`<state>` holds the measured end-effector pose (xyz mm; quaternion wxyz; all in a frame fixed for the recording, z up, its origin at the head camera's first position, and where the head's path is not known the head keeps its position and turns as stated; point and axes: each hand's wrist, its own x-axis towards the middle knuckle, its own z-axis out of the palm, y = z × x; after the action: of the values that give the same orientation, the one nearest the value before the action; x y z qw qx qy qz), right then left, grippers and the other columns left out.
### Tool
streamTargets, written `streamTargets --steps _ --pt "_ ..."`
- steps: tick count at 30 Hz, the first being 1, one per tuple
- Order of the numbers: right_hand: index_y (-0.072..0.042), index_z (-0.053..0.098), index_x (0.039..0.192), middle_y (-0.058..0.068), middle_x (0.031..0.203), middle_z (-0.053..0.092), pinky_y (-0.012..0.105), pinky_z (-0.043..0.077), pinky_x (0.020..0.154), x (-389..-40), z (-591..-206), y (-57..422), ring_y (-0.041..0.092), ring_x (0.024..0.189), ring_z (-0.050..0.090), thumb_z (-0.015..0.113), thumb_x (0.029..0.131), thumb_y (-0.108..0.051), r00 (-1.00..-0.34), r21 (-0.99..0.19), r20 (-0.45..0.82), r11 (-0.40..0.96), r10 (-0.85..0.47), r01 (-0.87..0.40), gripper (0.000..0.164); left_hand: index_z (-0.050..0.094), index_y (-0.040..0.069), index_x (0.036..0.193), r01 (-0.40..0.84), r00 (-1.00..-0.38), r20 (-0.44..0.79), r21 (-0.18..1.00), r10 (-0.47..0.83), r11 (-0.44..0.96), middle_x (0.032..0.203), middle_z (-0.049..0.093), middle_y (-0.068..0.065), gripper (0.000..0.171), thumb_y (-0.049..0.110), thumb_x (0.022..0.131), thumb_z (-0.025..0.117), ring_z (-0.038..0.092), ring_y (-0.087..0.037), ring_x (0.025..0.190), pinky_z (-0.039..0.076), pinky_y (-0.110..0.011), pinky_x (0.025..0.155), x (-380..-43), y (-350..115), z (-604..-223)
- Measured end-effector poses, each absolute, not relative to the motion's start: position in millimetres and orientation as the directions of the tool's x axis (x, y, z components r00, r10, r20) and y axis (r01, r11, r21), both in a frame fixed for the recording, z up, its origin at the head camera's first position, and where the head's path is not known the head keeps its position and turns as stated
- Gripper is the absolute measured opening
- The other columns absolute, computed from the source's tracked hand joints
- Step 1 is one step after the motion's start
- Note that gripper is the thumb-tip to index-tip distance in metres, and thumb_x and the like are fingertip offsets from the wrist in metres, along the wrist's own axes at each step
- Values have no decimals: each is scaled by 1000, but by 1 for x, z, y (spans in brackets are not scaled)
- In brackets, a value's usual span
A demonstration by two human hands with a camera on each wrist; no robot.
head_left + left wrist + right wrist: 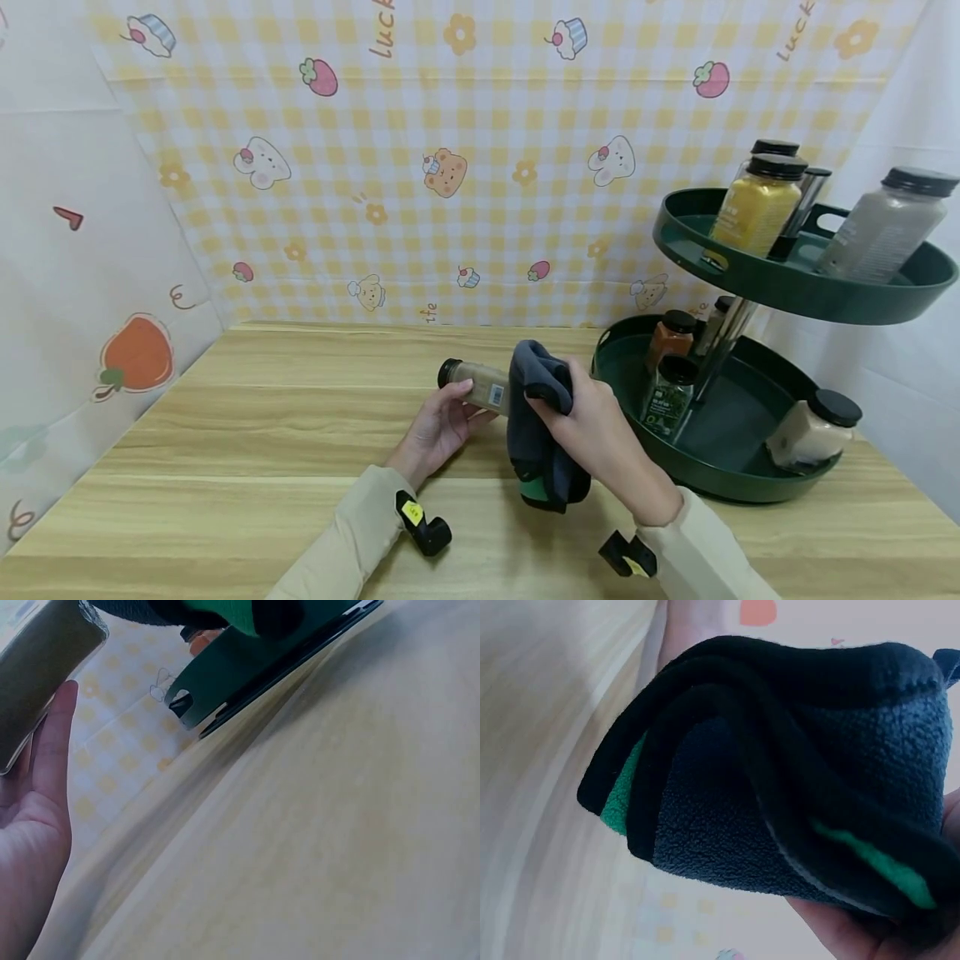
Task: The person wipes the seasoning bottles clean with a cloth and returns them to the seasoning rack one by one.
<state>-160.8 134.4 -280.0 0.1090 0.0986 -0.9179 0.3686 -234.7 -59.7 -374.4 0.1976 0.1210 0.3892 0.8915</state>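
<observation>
My left hand grips a spice jar with a black lid, tilted on its side above the table, lid toward the left. In the left wrist view the jar lies along the fingers. A folded dark grey cloth with black edging and a green underside hangs from my right hand, pinched between thumb and fingers. It overlaps the jar's base end in the head view. In the right wrist view the cloth fills the middle and hides most of the right hand.
A green two-tier rack stands at the right. On its upper tier are a yellow spice jar and a grey one; several more jars, one tilted, sit below. A patterned curtain hangs behind the wooden table.
</observation>
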Motion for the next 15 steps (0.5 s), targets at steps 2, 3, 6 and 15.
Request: streamTargets --steps 2,3,6,15 --pt "-5 48 112 17 98 64 36 54 66 -166 -283 138 24 79 66 64 88 -23 -961 -649 263 721 -88 -244 34 49 13 115 -257 -892 64 743 448 -618 104 60 -2 25 15 91 45 62 -12 93 49 -31 90 -235 -60 -375" --pt "-5 47 113 17 98 64 37 54 67 -169 -285 140 25 80 66 63 88 -23 -962 -645 259 727 -82 -236 35 48 13 115 -258 -891 64 744 450 -617 104 60 -2 25 15 90 45 62 -12 93 49 -31 90 -235 -60 -375" --pt "-4 46 115 20 101 63 38 54 68 -177 -291 146 28 82 66 63 89 -25 -970 -633 238 748 -58 -200 38 47 13 116 -262 -889 60 748 455 -610 106 59 -2 26 14 90 45 61 -12 94 49 -30 89 -235 -60 -375" --pt "-7 46 113 17 99 64 36 53 67 -174 -290 143 24 81 66 63 88 -27 -971 -639 231 743 -62 -199 37 47 13 118 -261 -886 67 746 459 -613 107 59 -2 28 15 90 45 61 -12 95 49 -29 89 -235 -60 -375"
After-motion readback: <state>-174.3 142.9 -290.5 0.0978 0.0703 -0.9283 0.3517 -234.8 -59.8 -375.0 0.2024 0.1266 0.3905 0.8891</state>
